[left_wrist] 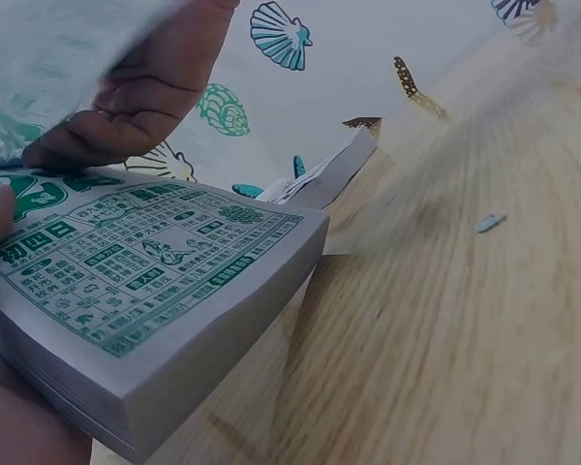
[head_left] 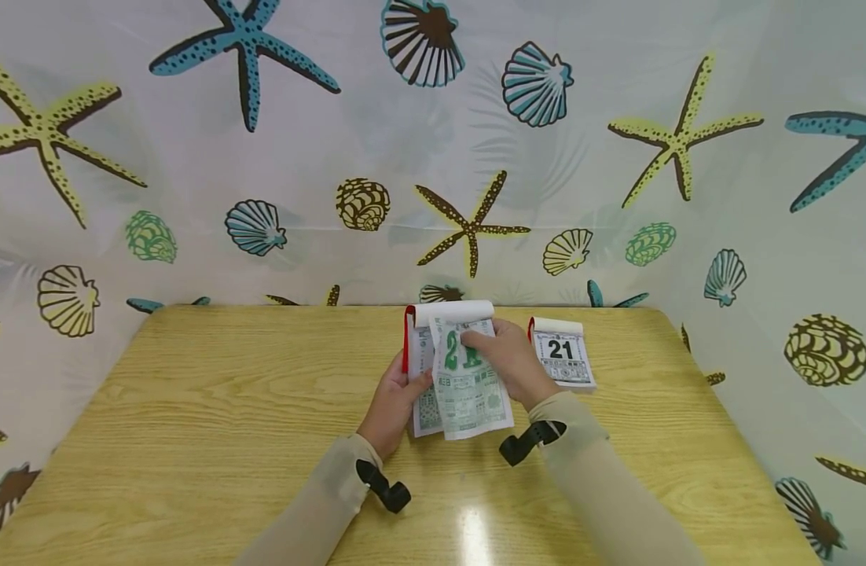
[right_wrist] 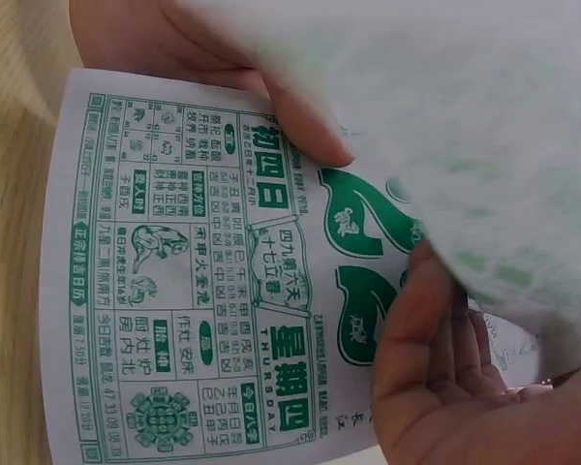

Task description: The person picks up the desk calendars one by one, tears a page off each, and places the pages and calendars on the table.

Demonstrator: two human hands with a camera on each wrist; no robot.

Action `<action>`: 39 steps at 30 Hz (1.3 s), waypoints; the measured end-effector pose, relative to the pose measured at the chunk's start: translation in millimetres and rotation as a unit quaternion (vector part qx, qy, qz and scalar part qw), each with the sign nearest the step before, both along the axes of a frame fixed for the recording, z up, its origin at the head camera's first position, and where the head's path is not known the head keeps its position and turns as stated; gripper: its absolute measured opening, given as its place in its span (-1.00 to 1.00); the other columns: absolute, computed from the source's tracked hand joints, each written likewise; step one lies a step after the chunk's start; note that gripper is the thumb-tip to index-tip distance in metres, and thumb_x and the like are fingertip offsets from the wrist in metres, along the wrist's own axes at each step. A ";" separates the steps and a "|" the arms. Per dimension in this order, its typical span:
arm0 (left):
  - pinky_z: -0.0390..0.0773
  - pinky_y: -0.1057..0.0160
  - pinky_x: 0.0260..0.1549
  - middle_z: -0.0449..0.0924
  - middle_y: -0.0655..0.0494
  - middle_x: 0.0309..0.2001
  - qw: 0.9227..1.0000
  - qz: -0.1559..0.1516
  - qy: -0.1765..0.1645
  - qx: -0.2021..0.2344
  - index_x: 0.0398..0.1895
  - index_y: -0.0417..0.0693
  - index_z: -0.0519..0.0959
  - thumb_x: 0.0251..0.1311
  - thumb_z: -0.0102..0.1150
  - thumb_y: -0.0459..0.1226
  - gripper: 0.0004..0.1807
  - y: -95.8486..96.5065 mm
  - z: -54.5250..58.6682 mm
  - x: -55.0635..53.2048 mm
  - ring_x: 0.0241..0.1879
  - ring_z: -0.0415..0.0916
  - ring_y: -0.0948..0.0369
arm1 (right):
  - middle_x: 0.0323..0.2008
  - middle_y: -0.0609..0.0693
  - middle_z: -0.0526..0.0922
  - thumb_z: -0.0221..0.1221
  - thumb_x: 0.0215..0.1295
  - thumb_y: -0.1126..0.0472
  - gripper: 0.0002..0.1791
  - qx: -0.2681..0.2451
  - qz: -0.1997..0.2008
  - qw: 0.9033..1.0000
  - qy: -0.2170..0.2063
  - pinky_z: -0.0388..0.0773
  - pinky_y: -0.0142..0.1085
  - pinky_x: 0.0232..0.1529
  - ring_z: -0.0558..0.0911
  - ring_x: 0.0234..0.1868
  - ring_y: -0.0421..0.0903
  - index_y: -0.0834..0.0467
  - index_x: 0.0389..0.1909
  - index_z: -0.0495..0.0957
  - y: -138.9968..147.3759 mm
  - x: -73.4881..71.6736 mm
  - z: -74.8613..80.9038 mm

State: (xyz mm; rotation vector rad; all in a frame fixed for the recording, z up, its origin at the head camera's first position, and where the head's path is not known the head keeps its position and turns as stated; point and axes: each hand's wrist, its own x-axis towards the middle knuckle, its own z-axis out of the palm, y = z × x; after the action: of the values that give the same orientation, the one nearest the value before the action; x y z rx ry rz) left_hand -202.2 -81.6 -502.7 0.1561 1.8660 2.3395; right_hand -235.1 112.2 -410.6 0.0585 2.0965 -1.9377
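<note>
My left hand (head_left: 394, 405) grips a thick tear-off calendar (head_left: 424, 417) by its left side, thumb on the front and fingers beneath. Its red edge and rolled white top show at the far end. With the thumb on its front, my right hand (head_left: 514, 362) pinches a thin printed sheet (head_left: 473, 409) with large green numerals. That sheet is lifted over the pad and blurs in the right wrist view. Under it, the calendar's exposed page (right_wrist: 203, 281) carries a green 22 and the word THURSDAY. In the left wrist view the thick page block (left_wrist: 223, 358) is tilted above the table.
A smaller calendar (head_left: 562, 358) with a black 21 lies to the right of my right hand. On the wooden table (head_left: 249, 409) sits a small pale scrap (left_wrist: 490, 223). Behind stands a sheet (head_left: 306, 157) patterned with shells and starfish.
</note>
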 end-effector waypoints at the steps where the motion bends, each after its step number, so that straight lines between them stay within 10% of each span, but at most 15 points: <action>1: 0.44 -0.02 0.34 0.52 0.12 0.37 1.000 -0.001 0.000 -0.002 0.54 0.30 0.24 0.55 0.07 -0.28 -0.41 0.0 0.3 0.1 0.29 0.54 0.09 | -0.07 0.15 0.77 0.25 0.46 0.14 -0.65 0.002 0.000 1.000 -0.006 0.76 -0.10 -0.23 0.80 -0.22 0.02 0.18 0.17 0.58 0.5 -0.6 0.4; 10: 0.43 -0.08 0.34 0.52 0.10 0.38 1.000 0.002 -0.007 -0.010 0.55 0.30 0.23 0.52 0.14 -0.21 -0.39 -1.1 2.0 2.0 0.32 0.53 0.06 | -0.23 0.10 0.79 0.34 0.37 -0.10 -0.53 0.037 -0.021 0.999 0.003 0.72 -0.21 -0.31 0.77 -0.33 -0.07 0.25 -0.05 0.68 1.1 -2.8 -0.2; 23: 0.39 -0.10 0.37 0.48 0.11 0.41 1.000 0.007 -0.014 -0.007 0.56 0.29 0.22 0.51 0.14 -0.22 -0.37 0.9 4.6 3.4 0.36 0.49 0.04 | -0.31 0.05 0.75 0.27 0.45 0.12 -0.71 -0.004 -0.112 0.992 0.060 0.59 -0.34 -0.36 0.66 -0.40 -0.16 0.25 -0.03 0.73 -13.3 -2.9 -16.7; 32: 0.44 -0.07 0.34 0.50 0.10 0.40 1.000 0.006 -0.008 0.001 0.55 0.29 0.22 0.54 0.11 -0.23 -0.40 1.2 3.9 4.4 0.34 0.51 0.05 | -0.33 0.06 0.80 0.36 0.38 0.05 -0.71 0.075 -0.109 0.979 0.157 0.67 -0.33 -0.42 0.72 -0.43 -0.18 0.22 -0.14 0.78 -20.3 -1.3 -20.0; 39: 0.47 -0.06 0.32 0.52 0.08 0.38 1.000 0.004 -0.007 0.009 0.54 0.28 0.24 0.54 0.10 -0.24 -0.42 0.2 0.3 3.5 0.32 0.53 0.06 | -0.31 0.06 0.80 0.31 0.43 0.03 -0.71 0.055 -0.045 0.986 0.148 0.68 -0.31 -0.43 0.75 -0.42 -0.14 0.18 -0.09 0.75 -21.9 1.6 -21.5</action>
State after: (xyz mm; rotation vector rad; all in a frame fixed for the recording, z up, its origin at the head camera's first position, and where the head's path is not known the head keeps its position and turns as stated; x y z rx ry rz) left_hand -198.7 -81.4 -502.4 0.1333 1.8433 2.3557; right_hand -233.5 90.3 -432.1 -0.1218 2.4283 -1.9840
